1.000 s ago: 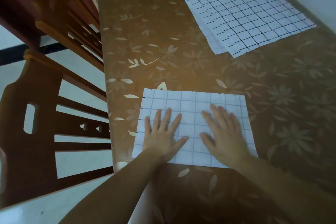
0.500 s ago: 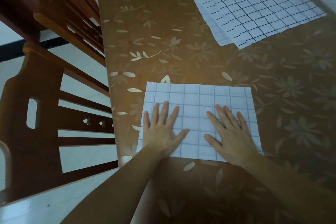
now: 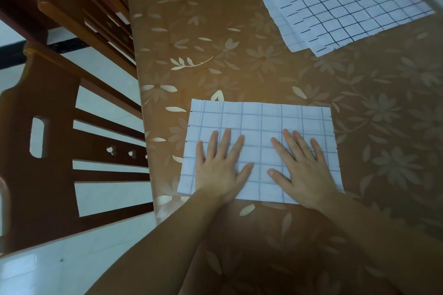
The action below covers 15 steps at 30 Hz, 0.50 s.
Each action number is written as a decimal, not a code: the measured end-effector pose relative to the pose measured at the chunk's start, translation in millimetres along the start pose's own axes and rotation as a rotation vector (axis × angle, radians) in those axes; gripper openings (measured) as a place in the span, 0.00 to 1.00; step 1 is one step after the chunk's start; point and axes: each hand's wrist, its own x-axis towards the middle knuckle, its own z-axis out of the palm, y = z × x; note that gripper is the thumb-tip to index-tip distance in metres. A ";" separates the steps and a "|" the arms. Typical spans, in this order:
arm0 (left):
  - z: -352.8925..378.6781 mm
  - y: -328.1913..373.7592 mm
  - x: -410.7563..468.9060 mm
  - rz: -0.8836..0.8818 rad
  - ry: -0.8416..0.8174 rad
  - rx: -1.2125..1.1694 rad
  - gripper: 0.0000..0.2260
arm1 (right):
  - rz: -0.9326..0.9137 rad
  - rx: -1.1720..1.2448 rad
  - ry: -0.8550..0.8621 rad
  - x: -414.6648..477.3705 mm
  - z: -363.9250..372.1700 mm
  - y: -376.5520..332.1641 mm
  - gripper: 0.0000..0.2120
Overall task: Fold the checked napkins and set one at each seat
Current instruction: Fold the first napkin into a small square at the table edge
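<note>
A folded white napkin with a pale blue check [image 3: 261, 122] lies flat near the table's left front edge. My left hand [image 3: 220, 165] presses on its left half with fingers spread and straight. On the right half, my right hand [image 3: 303, 165] lies flat in the same way. Both palms cover the napkin's near edge. A stack of unfolded checked napkins [image 3: 340, 2] with darker lines lies at the far right of the table, apart from my hands.
The table [image 3: 239, 60] carries a brown cloth with a flower pattern. Two wooden chairs [image 3: 55, 146] stand close against its left side, over a pale tiled floor. A white wall borders the table at the far right.
Both hands have slid a little toward me over the folded napkin, staying flat on it. The view has shifted slightly, so the far stack sits higher in the frame.
</note>
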 end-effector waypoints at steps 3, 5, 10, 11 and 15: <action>0.8 -6.3 -3.0 -0.040 -0.001 -0.006 0.31 | 0.032 0.012 0.005 -3.4 0.9 2.5 0.35; 0.4 -10.1 -4.1 -0.055 -0.006 -0.003 0.31 | 0.071 0.022 0.009 -7.6 1.1 4.9 0.35; -0.6 -26.0 -13.1 -0.049 -0.007 -0.015 0.30 | 0.138 0.032 -0.002 -26.2 2.1 22.1 0.37; -0.6 -30.3 -14.7 -0.047 -0.006 -0.014 0.30 | 0.147 0.025 -0.005 -29.7 2.2 26.4 0.38; -4.6 -35.0 -18.8 -0.038 -0.018 0.032 0.30 | 0.183 0.025 0.000 -36.0 0.4 27.4 0.38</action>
